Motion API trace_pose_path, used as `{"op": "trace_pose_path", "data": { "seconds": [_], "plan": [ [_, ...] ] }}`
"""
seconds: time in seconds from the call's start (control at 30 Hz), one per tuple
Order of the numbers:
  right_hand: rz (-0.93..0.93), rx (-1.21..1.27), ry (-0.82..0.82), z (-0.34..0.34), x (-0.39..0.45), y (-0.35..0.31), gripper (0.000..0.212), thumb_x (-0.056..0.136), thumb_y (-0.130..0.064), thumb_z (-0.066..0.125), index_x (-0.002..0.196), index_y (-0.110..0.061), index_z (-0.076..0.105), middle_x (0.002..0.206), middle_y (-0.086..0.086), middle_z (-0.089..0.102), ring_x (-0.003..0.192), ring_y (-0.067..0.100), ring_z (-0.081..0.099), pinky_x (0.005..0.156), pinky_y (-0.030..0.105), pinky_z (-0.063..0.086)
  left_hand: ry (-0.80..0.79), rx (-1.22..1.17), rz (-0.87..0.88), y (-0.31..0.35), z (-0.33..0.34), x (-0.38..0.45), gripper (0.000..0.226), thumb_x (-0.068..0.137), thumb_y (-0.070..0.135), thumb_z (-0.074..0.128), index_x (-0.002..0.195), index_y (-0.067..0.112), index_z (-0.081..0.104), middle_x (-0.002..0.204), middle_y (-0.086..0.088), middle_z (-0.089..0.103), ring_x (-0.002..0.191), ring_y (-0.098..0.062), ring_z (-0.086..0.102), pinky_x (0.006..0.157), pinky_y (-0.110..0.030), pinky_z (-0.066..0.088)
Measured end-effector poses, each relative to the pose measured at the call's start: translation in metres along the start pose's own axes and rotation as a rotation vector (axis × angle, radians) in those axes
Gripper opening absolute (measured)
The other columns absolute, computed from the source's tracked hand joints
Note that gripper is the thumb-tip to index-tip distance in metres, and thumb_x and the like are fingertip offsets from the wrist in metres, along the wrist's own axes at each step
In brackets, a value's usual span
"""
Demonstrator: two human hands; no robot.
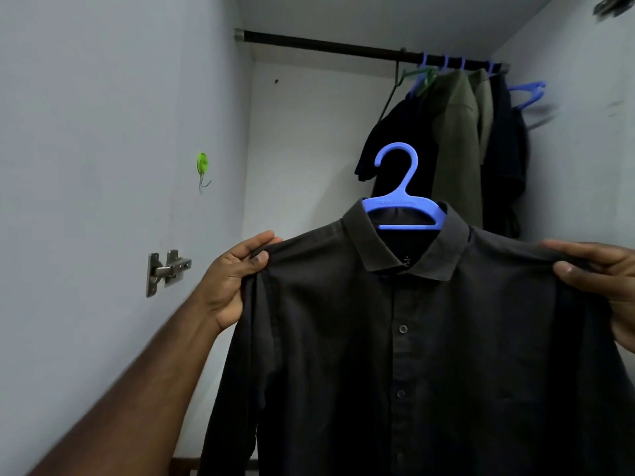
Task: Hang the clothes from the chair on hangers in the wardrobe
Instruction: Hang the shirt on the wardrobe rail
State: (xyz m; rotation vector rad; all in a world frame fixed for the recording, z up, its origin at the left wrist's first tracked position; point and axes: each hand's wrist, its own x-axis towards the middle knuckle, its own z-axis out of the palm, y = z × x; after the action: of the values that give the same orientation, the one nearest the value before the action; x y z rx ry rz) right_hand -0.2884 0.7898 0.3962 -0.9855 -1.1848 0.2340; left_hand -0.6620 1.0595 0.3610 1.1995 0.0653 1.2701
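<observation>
Head view: a dark shirt is held up spread by both shoulders, already threaded on a blue hanger whose hook stands free above the collar. The left hand is closed on the left shoulder seam, fabric pinched between thumb and curled fingers. The right hand is likewise clamped on the other shoulder, thumb in front, fingers over the top; part of it is cut off by the frame edge. The shoulders are probably held this way so the shirt stays square on the hanger and the hook stays upright for the rail.

Relative to the rail: the shirt is held below and in front of it, not yet hung. Hung garments, dark and olive, are bunched toward the rail's right end on blue and green hangers, and an empty blue hanger is seen at the far right. The rail's left stretch is bare, judged the likely spot for the hook.

On the white wall left of the rail a green stick-on hook is mounted, and lower down a metal door hinge. The wardrobe floor is hidden.
</observation>
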Motion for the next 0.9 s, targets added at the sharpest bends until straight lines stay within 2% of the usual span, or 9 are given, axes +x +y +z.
{"op": "trace_pose_path", "data": {
  "seconds": [0.1,0.17,0.27,0.43,0.53,0.63,0.73,0.9],
  "plan": [
    [-0.033,-0.025,0.016,0.014,0.029,0.005,0.055,0.093,0.013,0.046,0.086,-0.029,0.081,0.091,-0.006,0.078,0.085,0.005,0.073,0.072,0.014,0.056,-0.020,-0.003,0.012,0.000,-0.012,0.038,0.038,0.068,0.011,0.074,0.106,0.014,0.078,0.121,-0.006,0.072,0.106,-0.017,0.071,0.082,-0.026,0.059],
    [-0.046,-0.040,0.021,0.023,0.049,0.007,0.049,0.091,0.010,0.051,0.089,-0.029,0.081,0.096,-0.003,0.078,0.089,0.009,0.073,0.076,0.018,0.057,-0.040,-0.003,0.031,0.000,-0.020,0.063,0.038,0.062,0.014,0.077,0.099,0.017,0.081,0.119,-0.005,0.073,0.104,-0.017,0.071,0.081,-0.026,0.059],
    [-0.023,-0.037,0.015,0.031,0.078,0.003,0.033,0.079,-0.005,0.060,0.098,-0.024,0.079,0.105,0.006,0.076,0.096,0.017,0.073,0.080,0.026,0.058,-0.054,-0.012,0.047,-0.001,-0.028,0.101,0.028,0.075,0.008,0.068,0.098,0.017,0.081,0.118,-0.004,0.073,0.101,-0.016,0.072,0.086,-0.028,0.059],
    [-0.069,-0.038,-0.022,0.050,0.120,-0.012,0.042,0.070,-0.012,0.067,0.112,-0.014,0.070,0.105,0.009,0.076,0.095,0.017,0.073,0.075,0.022,0.059,-0.081,0.001,0.101,0.002,-0.033,0.159,0.031,0.089,0.004,0.054,0.095,0.018,0.081,0.113,-0.002,0.074,0.094,-0.014,0.073,0.086,-0.029,0.059],
    [-0.116,-0.018,-0.026,0.058,0.145,-0.017,0.033,0.081,-0.004,0.060,0.112,-0.010,0.069,0.097,0.010,0.077,0.085,0.015,0.074,0.073,0.023,0.060,-0.080,0.014,0.121,0.003,-0.033,0.191,0.036,0.098,0.003,0.047,0.099,0.019,0.079,0.110,-0.002,0.075,0.091,-0.014,0.074,0.081,-0.028,0.060],
    [-0.154,-0.042,0.004,0.062,0.171,-0.021,0.028,0.091,0.003,0.056,0.113,-0.009,0.069,0.096,0.010,0.077,0.084,0.015,0.074,0.075,0.025,0.060,-0.085,0.042,0.127,0.007,-0.033,0.220,0.035,0.099,0.005,0.046,0.100,0.020,0.078,0.109,-0.003,0.075,0.089,-0.014,0.074,0.080,-0.030,0.061],
    [-0.182,-0.082,0.032,0.067,0.195,-0.022,0.029,0.091,0.003,0.058,0.114,-0.011,0.070,0.098,0.010,0.077,0.087,0.016,0.074,0.076,0.025,0.060,-0.084,0.068,0.134,0.007,-0.032,0.245,0.037,0.099,0.006,0.046,0.097,0.022,0.080,0.108,-0.001,0.076,0.089,-0.013,0.074,0.078,-0.030,0.061],
    [-0.196,-0.142,0.125,0.072,0.227,-0.016,0.023,0.091,0.001,0.060,0.106,-0.011,0.073,0.090,0.006,0.077,0.079,0.012,0.075,0.066,0.021,0.060,-0.087,0.071,0.130,0.000,-0.030,0.287,0.037,0.099,0.007,0.048,0.095,0.023,0.081,0.108,-0.002,0.075,0.089,-0.014,0.074,0.076,-0.030,0.062]
  ]
}}
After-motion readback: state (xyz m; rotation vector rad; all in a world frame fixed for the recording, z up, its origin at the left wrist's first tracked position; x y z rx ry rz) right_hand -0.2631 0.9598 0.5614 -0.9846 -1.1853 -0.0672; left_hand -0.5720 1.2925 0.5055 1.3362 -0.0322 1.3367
